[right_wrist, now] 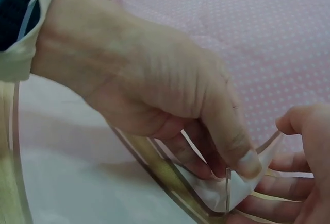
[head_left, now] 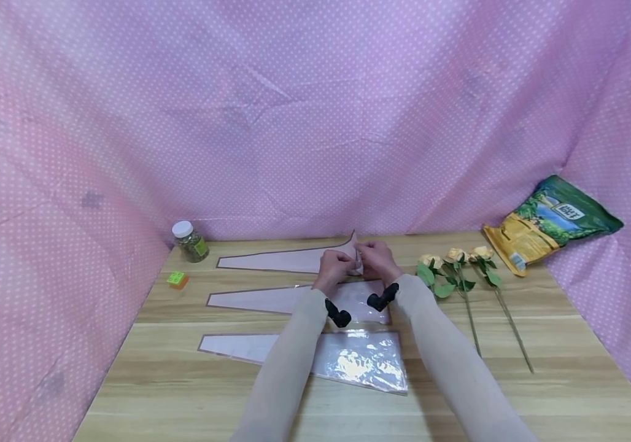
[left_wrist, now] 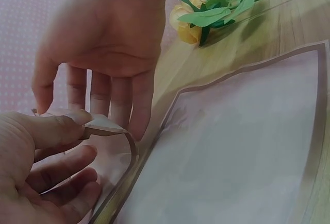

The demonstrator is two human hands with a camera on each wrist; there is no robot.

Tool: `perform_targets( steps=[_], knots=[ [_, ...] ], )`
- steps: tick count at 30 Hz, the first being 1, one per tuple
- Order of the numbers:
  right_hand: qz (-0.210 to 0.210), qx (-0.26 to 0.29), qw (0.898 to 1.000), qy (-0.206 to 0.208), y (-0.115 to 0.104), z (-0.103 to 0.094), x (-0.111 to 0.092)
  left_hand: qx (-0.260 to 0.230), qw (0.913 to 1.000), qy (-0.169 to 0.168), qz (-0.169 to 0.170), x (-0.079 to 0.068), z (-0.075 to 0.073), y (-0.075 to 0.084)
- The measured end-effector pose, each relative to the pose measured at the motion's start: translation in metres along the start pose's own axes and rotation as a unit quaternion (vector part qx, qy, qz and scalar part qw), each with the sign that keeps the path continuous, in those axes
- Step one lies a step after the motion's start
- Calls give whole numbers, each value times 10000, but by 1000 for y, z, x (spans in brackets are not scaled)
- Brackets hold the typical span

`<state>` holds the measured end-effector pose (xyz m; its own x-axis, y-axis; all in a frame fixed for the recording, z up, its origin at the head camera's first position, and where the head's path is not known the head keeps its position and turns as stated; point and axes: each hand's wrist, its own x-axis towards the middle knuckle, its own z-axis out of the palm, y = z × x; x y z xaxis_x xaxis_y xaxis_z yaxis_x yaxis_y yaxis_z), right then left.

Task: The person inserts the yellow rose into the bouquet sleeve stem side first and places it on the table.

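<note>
Three long tapered translucent sheets with brown borders lie one behind another. The far sheet has its wide right end raised and bent over. My left hand pinches the folded edge of this sheet between thumb and fingers. From the other side, my right hand holds the raised end by its corner, thumb at the tip and fingers reaching down behind it. Under my wrists lies the middle sheet; the near sheet, glossy with reflections, is partly covered by my left forearm.
Several yellow roses with long stems lie to the right. Behind them a green and yellow bag leans on the pink dotted cloth. At the left stand a white-lidded jar and a small green and orange block.
</note>
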<state>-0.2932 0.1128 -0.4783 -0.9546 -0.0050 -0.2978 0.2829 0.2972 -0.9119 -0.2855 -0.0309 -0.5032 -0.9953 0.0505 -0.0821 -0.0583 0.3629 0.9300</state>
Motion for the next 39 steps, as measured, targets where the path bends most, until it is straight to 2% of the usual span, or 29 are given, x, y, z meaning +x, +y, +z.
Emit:
perform_targets(
  steps=[5, 9, 14, 17, 23, 28, 30, 39],
  knots=[
    [-171, -480, 9985, 215, -1, 1, 0, 156, 9998, 73, 65, 0, 1, 0],
    [-279, -690, 9967, 328, 1, -1, 2, 101, 9998, 164, 43, -1, 1, 1],
    [-635, -990, 9916, 532, 6, -6, 7, 9, 9998, 190, 40, 0, 3, 0],
    [-661, -868, 9925, 545, 10, -10, 9, -45, 9997, 247, 45, 0, 4, 0],
    [-333, -272, 9982, 420, 17, -18, 10, -249, 9983, 520, -118, -1, 6, 1],
    [-169, 221, 9994, 224, 21, -23, 7, -153, 9970, 744, -178, -1, 9, 4],
    [-203, 221, 9993, 206, 21, -24, 6, -37, 9968, 779, -190, -1, 11, 6],
    [-221, -525, 9980, 286, 30, -30, 8, 341, 9958, 815, -258, -2, 25, 12]
  ],
)
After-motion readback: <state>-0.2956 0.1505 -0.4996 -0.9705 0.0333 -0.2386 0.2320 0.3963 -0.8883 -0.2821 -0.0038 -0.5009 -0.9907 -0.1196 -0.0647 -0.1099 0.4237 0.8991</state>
